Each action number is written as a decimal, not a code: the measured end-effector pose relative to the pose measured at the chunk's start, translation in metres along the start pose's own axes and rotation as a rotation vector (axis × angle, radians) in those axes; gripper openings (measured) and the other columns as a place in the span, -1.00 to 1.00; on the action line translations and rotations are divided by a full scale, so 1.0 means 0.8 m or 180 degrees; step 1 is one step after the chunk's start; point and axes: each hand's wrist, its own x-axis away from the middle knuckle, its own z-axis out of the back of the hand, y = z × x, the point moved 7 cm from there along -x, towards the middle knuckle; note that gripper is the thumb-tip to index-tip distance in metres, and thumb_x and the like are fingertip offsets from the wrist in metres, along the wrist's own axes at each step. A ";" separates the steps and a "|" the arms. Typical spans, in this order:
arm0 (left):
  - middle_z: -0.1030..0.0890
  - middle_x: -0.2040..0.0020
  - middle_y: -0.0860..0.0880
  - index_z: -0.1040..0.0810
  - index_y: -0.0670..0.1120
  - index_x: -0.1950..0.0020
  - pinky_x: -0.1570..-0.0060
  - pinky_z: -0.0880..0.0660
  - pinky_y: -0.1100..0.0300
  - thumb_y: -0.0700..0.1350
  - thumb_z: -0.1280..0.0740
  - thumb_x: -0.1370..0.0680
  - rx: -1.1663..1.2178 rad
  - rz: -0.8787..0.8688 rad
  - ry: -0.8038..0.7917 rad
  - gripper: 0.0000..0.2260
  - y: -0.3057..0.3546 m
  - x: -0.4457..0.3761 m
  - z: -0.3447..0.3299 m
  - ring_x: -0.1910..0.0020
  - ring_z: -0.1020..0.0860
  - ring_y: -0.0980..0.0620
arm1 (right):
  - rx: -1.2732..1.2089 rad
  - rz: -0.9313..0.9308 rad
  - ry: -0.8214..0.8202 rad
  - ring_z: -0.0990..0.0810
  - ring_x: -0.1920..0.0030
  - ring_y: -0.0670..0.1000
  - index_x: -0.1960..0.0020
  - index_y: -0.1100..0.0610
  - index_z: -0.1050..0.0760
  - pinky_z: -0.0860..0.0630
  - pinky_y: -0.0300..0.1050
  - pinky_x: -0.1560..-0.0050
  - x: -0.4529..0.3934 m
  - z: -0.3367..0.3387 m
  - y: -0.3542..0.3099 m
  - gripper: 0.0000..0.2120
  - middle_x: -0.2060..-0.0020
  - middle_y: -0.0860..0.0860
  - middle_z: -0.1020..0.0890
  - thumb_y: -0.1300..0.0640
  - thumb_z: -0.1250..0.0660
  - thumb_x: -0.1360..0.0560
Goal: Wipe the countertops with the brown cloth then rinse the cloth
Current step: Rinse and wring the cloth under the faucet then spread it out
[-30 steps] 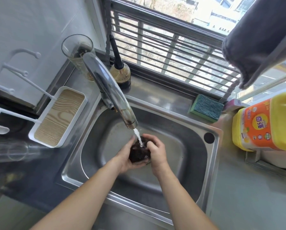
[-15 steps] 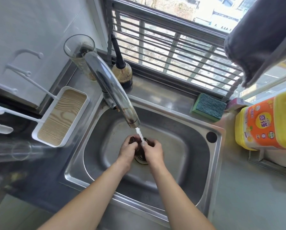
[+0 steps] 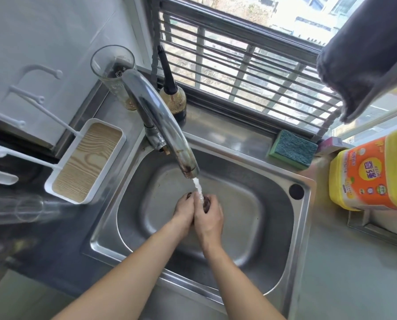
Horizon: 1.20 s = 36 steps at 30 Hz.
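Cloth: small dark-brown wet cloth [image 3: 206,202] is bunched between both hands, mostly hidden, over the middle of the stainless steel sink basin [image 3: 250,229].
Left hand [image 3: 184,210]: fingers curl round the cloth's left side.
Right hand [image 3: 208,215]: pressed against the left hand, gripping the cloth.
Water: thin white stream [image 3: 198,189] falls from the curved chrome tap [image 3: 160,125] onto the hands.
Right of hands: yellow plastic jug with orange label [image 3: 373,172].
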 end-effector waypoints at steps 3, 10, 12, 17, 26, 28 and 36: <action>-0.66 0.18 -0.10 -0.62 -0.15 0.06 0.38 -0.52 0.30 0.02 -0.29 -0.62 0.0283 0.0067 0.0050 -0.75 -0.003 0.002 -0.006 0.28 -0.60 -0.01 | -0.0139 -0.0302 0.0092 -0.57 0.19 0.07 0.24 0.07 -0.42 -0.39 -0.09 0.16 -0.009 0.003 0.004 -0.62 0.31 -0.02 -0.60 -0.20 -0.40 -0.51; -0.69 0.19 -0.09 -0.63 -0.15 0.17 0.19 -0.53 0.16 0.04 -0.31 -0.58 -0.0019 -0.0042 0.0086 -0.71 0.005 -0.001 -0.007 0.22 -0.63 -0.02 | 0.0078 -0.0446 0.0149 -0.62 0.11 0.22 0.18 0.19 -0.54 -0.46 0.01 0.09 -0.023 0.008 -0.005 -0.67 0.23 0.14 -0.69 -0.05 -0.33 -0.60; -0.69 0.17 -0.12 -0.65 -0.15 0.13 0.23 -0.54 0.13 0.09 -0.30 -0.56 -0.0099 -0.0045 0.0017 -0.68 0.006 0.001 -0.004 0.22 -0.64 -0.06 | 0.0340 -0.0457 0.0067 -0.62 0.03 0.26 0.14 0.19 -0.59 -0.45 0.01 0.07 -0.024 0.010 -0.010 -0.66 0.15 0.18 -0.70 -0.06 -0.28 -0.62; -0.61 0.01 -0.20 -0.52 -0.09 -0.02 0.25 -0.58 0.08 -0.05 -0.18 -0.67 0.0091 0.0030 -0.0459 -0.82 -0.011 0.004 -0.002 0.11 -0.60 -0.09 | 0.0442 -0.0991 -0.0003 -0.61 -0.12 0.25 -0.01 0.12 -0.65 -0.47 -0.03 -0.09 -0.036 0.022 0.004 -0.68 -0.02 0.19 -0.71 -0.11 -0.28 -0.58; -0.61 -0.20 -0.31 -0.60 -0.20 -0.18 -0.02 -0.56 -0.31 -0.06 -0.09 -0.57 0.0730 0.1182 -0.1328 -0.62 -0.025 0.028 0.017 -0.19 -0.56 -0.38 | -0.1080 -0.0908 -0.0057 -0.64 0.07 0.08 0.00 -0.03 -0.53 -0.62 0.10 -0.13 -0.039 0.018 0.006 -0.71 0.10 0.04 -0.68 0.01 -0.29 -0.29; -0.65 -0.12 -0.28 -0.62 -0.18 -0.16 0.01 -0.60 -0.22 0.05 -0.20 -0.61 0.0636 0.1162 -0.1163 -0.64 -0.017 0.028 0.014 -0.09 -0.62 -0.33 | -0.1028 -0.0754 -0.0439 -0.61 0.10 0.04 0.00 0.05 -0.57 -0.58 0.04 -0.06 -0.036 0.007 -0.005 -0.73 0.12 0.07 -0.68 0.06 -0.28 -0.33; -0.62 0.20 -0.14 -0.58 -0.08 0.16 0.27 -0.57 0.08 -0.21 -0.29 -0.53 0.0817 0.0043 0.1000 -0.89 0.015 0.001 0.054 0.29 -0.57 -0.09 | -0.0105 -0.0859 0.0214 -0.65 -0.01 0.06 -0.04 0.06 -0.61 -0.47 -0.12 -0.08 -0.027 0.034 0.008 -0.84 0.09 0.00 -0.72 -0.01 -0.39 -0.54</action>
